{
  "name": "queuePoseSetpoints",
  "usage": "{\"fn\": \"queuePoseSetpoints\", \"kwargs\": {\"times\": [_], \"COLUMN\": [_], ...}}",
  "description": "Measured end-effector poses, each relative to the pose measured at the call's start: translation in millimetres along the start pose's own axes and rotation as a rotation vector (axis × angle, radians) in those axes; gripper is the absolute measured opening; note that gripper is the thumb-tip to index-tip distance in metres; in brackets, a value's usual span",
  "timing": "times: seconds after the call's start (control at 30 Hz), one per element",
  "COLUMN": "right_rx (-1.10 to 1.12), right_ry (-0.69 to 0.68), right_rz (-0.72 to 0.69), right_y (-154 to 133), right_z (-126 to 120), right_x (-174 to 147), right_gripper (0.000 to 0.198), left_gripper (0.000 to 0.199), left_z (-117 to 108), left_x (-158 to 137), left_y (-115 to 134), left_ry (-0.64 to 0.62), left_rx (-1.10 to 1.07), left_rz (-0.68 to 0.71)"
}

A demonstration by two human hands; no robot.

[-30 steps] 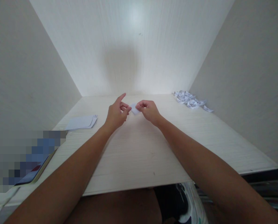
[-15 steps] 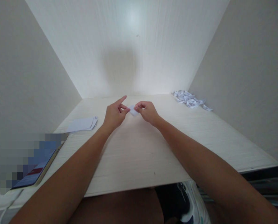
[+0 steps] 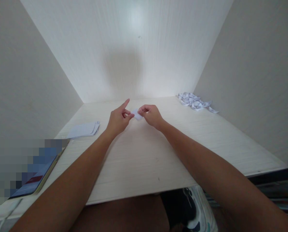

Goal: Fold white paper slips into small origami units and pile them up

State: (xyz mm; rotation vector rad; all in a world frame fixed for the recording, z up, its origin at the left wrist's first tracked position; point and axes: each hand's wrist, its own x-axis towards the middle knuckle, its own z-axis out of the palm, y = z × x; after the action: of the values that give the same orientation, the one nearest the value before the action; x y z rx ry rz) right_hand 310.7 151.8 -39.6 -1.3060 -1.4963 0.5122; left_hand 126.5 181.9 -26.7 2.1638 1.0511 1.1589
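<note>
A small piece of white paper (image 3: 137, 115) is held between my two hands, just above the white tabletop (image 3: 134, 161). My left hand (image 3: 119, 118) pinches its left edge between the thumb and a curled finger, with the index finger pointing up and away. On the other side, the thumb and fingers of my right hand (image 3: 151, 115) close on the paper's right edge. Fingers partly cover the paper, so its exact shape is hard to make out.
A stack of white paper sheets (image 3: 82, 130) lies on the left. Behind on the right is a heap of folded white paper strips (image 3: 194, 101). A tablet-like screen (image 3: 35, 180), partly pixelated, leans at the near left. Pale walls (image 3: 158, 64) enclose the back and both sides.
Both hands keep their pinch on the paper with almost no movement. The whole view has shifted very slightly.
</note>
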Motion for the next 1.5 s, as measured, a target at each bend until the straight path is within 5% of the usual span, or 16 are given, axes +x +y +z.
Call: {"fn": "queuePoseSetpoints", "kwargs": {"times": [0.43, 1.27, 1.5], "right_rx": [-0.011, 0.014, 0.006], "right_ry": [0.008, 0.017, 0.029], "right_rz": [0.004, -0.004, -0.002], "right_y": [2.6, 0.2, 2.2], "right_z": [1.2, 3.1, 2.8], "right_x": [0.0, -1.5, -0.1], "right_gripper": [0.010, 0.011, 0.011], "left_gripper": [0.090, 0.078, 0.085], "left_z": [0.6, 1.7, 6.7], "left_x": [1.9, 0.6, -2.2], "left_y": [-8.0, -6.1, -8.7], "left_ry": [-0.023, -0.114, -0.119], "left_rx": [-0.029, -0.121, -0.230], "left_rz": [-0.002, -0.033, -0.141]}}
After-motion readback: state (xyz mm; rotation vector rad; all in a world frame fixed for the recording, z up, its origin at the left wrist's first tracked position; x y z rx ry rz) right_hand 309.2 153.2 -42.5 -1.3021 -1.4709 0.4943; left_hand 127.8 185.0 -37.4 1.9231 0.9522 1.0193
